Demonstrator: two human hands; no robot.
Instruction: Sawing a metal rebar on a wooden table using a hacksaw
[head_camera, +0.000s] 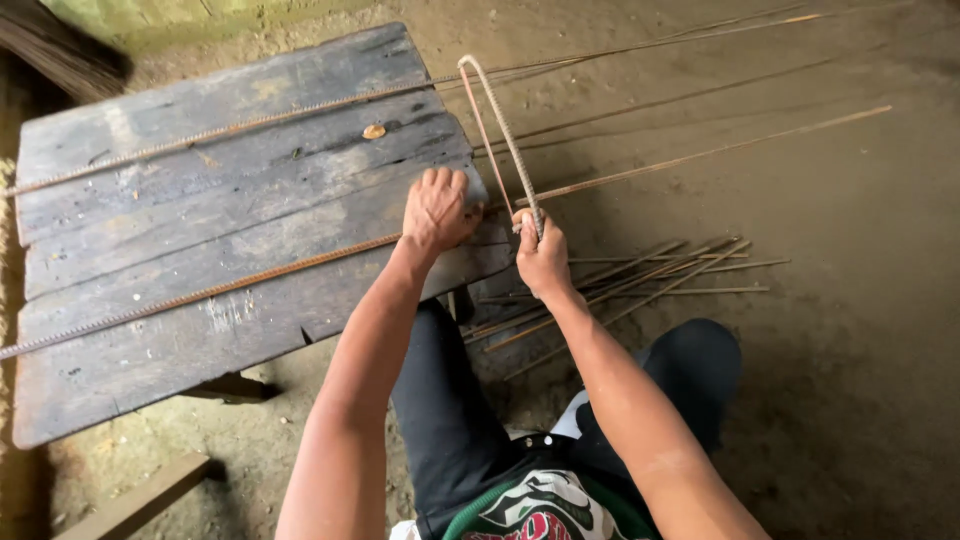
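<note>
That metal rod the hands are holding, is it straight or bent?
Bent. The ribbed rod folds into a narrow hairpin above the right hand, past the wooden table edge.

Ahead of your left hand (438, 207), the dark plank bench (150, 390) lies mostly open, crossed by two long ribbed bars: one (200, 293) running into your palm, another (220, 130) near the far edge. A bent bar (505, 135) rises just beside your right hand (542, 255), fencing that side. Loose rods (640, 280) clutter the dirt floor (850, 330) to the right; beyond them the ground is open.
</note>
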